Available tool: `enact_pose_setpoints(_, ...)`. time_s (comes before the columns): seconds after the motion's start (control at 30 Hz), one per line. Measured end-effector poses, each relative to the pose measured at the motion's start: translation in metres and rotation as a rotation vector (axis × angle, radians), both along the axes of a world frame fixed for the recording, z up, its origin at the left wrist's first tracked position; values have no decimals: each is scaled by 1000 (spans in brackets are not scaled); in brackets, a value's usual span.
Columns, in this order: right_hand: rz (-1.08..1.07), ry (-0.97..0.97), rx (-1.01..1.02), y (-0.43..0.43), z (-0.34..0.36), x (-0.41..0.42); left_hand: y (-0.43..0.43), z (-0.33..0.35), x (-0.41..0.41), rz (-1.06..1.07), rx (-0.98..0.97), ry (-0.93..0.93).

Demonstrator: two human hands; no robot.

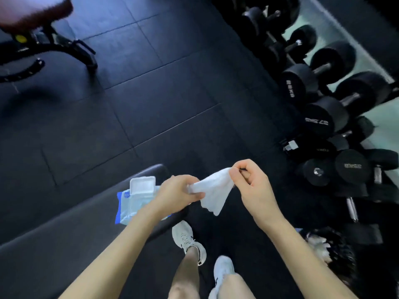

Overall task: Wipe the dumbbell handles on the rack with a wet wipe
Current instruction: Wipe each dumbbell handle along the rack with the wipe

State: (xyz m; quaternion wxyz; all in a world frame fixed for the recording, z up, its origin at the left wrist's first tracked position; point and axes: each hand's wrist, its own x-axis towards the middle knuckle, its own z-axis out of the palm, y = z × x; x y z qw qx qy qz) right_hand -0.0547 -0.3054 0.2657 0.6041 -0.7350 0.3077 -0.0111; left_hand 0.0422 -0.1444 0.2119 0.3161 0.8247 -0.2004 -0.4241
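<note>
Dark gym flooring (151, 93) is stretching far and left, with racked dumbbells (326, 117) lining the right. Near the middle, both hands are holding the wipe (213, 190) over the bench (64, 234) end. The left hand (179, 190) is gripping one end and the right hand (252, 182) is pinching a corner. The pack (133, 201) is lying open on the bench. Unfolding seems to be under way; next comes turning right and wrapping a handle (321, 69).
</note>
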Motion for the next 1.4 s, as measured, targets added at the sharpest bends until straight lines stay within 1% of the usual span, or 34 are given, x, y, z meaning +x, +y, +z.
enact_pose_setpoints(0.07, -186, -16, -37, -26, 12, -31, -31, 23, -11, -70, -16, -15)
enact_pose_setpoints(0.13, -383, -17, -73, -53, 22, -69, -65, 49, -25, -95, -103, 27)
enact_pose_setpoints(0.23, -625, -6, -129, -89, 38, -147, -120, 83, -65, -175, -162, 16)
enact_pose_setpoints(0.33, -825, 10, -169, -112, 55, -248, -173, 109, -134, -252, -210, -37)
enact_pose_setpoints(0.5, -1067, 82, -175, -125, 78, -438, -249, 139, -285, -284, -297, -7)
enact_pose_setpoints(0.57, -1109, 110, -196, -125, 88, -505, -277, 147, -349, -300, -323, 6)
enact_pose_setpoints(0.67, -1089, 130, -276, -132, 102, -589, -316, 159, -438, -340, -354, -21)
enact_pose_setpoints(0.73, -1060, 167, -322, -142, 110, -635, -342, 169, -486, -404, -342, -69)
enact_pose_setpoints(0.8, -1017, 228, -310, -159, 117, -674, -371, 176, -525, -500, -299, -98)
enact_pose_setpoints(0.87, -948, 319, -317, -179, 126, -710, -404, 182, -558, -598, -230, -25)
enact_pose_setpoints(0.93, -903, 450, -396, -204, 135, -739, -439, 189, -588, -694, -142, 139)
enact_pose_setpoints(0.97, -900, 518, -449, -218, 139, -753, -456, 194, -604, -750, -107, 182)
enact_pose_setpoints(1.0, -901, 591, -509, -233, 142, -766, -474, 196, -621, -835, -90, 160)
enact_pose_setpoints(1.07, -919, 746, -621, -261, 148, -792, -508, 201, -653, -1036, -108, 27)
enact_pose_setpoints(1.13, -979, 849, -648, -292, 155, -823, -545, 201, -688, -1185, -139, -77)
enact_pose_setpoints(1.17, -1026, 787, -598, -296, 160, -829, -552, 202, -694, -1193, -160, -96)
enact_pose_setpoints(1.2, -1138, 614, -481, -305, 163, -840, -565, 202, -706, -1177, -189, -83)
enact_pose_setpoints(1.23, -1282, 378, -308, -317, 165, -856, -584, 202, -722, -1148, -229, -39)
enact_pose_setpoints(1.27, -1403, 157, -130, -330, 166, -870, -603, 202, -736, -1084, -250, 50)
enact_pose_setpoints(1.3, -1478, -5, 6, -345, 167, -884, -620, 206, -752, -1007, -256, 167)
enact_pose_setpoints(1.37, -1561, -168, 162, -377, 162, -913, -654, 214, -784, -849, -227, 432)
enact_pose_setpoints(1.4, -1582, -230, 205, -396, 159, -926, -674, 214, -800, -776, -209, 510)
